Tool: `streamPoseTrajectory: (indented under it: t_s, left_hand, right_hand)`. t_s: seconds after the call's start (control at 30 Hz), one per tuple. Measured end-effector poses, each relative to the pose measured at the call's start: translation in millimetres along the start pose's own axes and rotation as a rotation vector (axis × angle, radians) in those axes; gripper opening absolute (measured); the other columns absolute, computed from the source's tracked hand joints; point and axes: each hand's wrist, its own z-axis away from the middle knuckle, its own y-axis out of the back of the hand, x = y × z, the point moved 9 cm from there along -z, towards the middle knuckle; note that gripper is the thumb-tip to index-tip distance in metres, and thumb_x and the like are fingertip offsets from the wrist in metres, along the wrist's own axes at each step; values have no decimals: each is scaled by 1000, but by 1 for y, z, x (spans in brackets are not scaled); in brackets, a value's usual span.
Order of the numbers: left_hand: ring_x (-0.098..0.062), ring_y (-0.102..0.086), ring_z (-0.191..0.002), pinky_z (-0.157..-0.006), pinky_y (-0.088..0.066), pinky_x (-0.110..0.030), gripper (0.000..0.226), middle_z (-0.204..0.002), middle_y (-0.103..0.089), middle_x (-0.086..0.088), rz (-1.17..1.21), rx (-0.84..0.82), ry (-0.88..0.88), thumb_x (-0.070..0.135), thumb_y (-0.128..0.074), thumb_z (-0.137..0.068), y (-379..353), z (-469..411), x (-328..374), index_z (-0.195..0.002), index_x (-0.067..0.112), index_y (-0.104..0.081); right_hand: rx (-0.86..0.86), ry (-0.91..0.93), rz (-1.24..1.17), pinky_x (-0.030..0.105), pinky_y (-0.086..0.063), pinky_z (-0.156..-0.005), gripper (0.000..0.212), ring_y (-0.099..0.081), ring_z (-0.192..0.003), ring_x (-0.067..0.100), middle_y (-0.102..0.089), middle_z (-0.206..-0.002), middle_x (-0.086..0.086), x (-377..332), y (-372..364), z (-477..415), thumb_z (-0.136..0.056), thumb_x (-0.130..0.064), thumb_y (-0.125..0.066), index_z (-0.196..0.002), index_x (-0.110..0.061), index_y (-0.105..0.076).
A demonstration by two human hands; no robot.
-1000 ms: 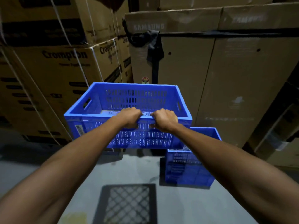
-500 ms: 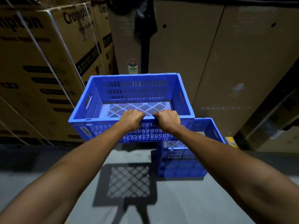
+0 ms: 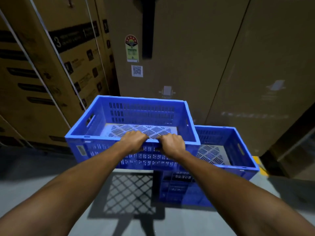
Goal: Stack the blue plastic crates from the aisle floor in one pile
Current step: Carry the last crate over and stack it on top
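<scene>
I hold an empty blue slotted crate [image 3: 105,147] in the air by the middle of its near rim. My left hand [image 3: 134,140] and my right hand [image 3: 172,143] grip that rim side by side. The held crate hangs above the floor, to the left of and partly over a pile of blue crates [image 3: 226,150] that stands on the floor at the right. The pile's top crate is empty, and its left part is hidden behind the held crate.
Tall cardboard cartons [image 3: 187,65] form a wall right behind the crates, and strapped cartons [image 3: 42,82] stand at the left. The held crate casts a lattice shadow [image 3: 129,193] on the grey floor [image 3: 25,184]. More cartons [image 3: 293,150] jut out at the right.
I have stepped closer and my view has tilted down. The held crate has moved to the right, and it now overlaps the left side of the pile. Both hands kept their grip.
</scene>
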Motion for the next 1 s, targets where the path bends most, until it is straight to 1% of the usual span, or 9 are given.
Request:
streamPoseTrajectory:
  t_s: [0.17,0.27,0.4,0.53,0.67,0.73,0.83,0.93,1.0]
  left_hand:
    - [-31,-60,-104,-79,-44,-38,27,-112,-65,-8,-2,20,20,29,-66,-88,-41,-32,0,-113,23,-60]
    - [-32,-60,-105,-80,-46,-39,27,-113,-64,-9,45,20,57,30,-66,-87,-48,-42,-5,-112,22,-60]
    - [-31,-58,-104,-81,-47,-39,29,-112,-62,-9,79,-31,59,28,-67,-87,-49,-50,-4,-114,21,-60]
    - [-30,-60,-97,-74,-45,-37,25,-106,-65,-9,58,-58,24,25,-67,-86,-45,-55,6,-110,19,-62]
    - [-30,-61,-95,-72,-47,-38,22,-102,-66,-7,41,-81,-10,23,-69,-85,-38,-68,27,-107,21,-62]
    - [-30,-61,-96,-72,-46,-38,23,-103,-65,-8,23,-91,-26,23,-68,-86,-36,-77,41,-107,20,-61]
    - [-30,-61,-97,-73,-46,-38,23,-104,-65,-8,18,-82,-52,23,-68,-87,-33,-90,60,-109,19,-61]
    - [-29,-61,-92,-74,-51,-40,21,-102,-66,-8,35,-84,-75,22,-69,-85,-30,-106,82,-105,20,-62]
    - [-29,-60,-93,-72,-49,-39,22,-102,-65,-7,33,-89,-90,23,-69,-85,-29,-115,99,-106,20,-61]
  right_hand:
    - [16,5,3,35,-43,-73,21,-65,-98,31,-70,-102,5,18,-43,-16,-90,-40,-66,-107,-28,-67]
    - [1,30,38,34,-38,-70,19,-65,-97,29,-70,-100,4,24,-47,-31,-89,-38,-67,-105,-28,-68]
    - [-37,54,45,34,-38,-69,24,-65,-95,28,-71,-97,4,29,-44,-43,-86,-43,-71,-102,-26,-68]
    - [-39,31,18,32,-36,-69,26,-65,-96,28,-71,-99,4,39,-46,-42,-84,-44,-73,-102,-25,-69]
    - [-37,-3,-2,33,-37,-69,31,-65,-96,29,-71,-99,4,64,-46,-37,-83,-47,-73,-106,-26,-68]
    - [-39,-21,1,34,-38,-68,32,-65,-95,29,-71,-97,3,81,-48,-34,-83,-48,-74,-105,-26,-68]
    - [-44,-60,9,33,-39,-68,37,-65,-94,27,-71,-97,2,102,-50,-26,-83,-50,-73,-110,-25,-68]
    - [-51,-94,9,32,-39,-68,36,-65,-94,28,-71,-96,3,130,-49,-18,-83,-51,-73,-107,-25,-68]
    - [-57,-111,2,33,-40,-71,39,-64,-98,28,-71,-101,2,150,-48,-12,-83,-50,-73,-114,-28,-67]
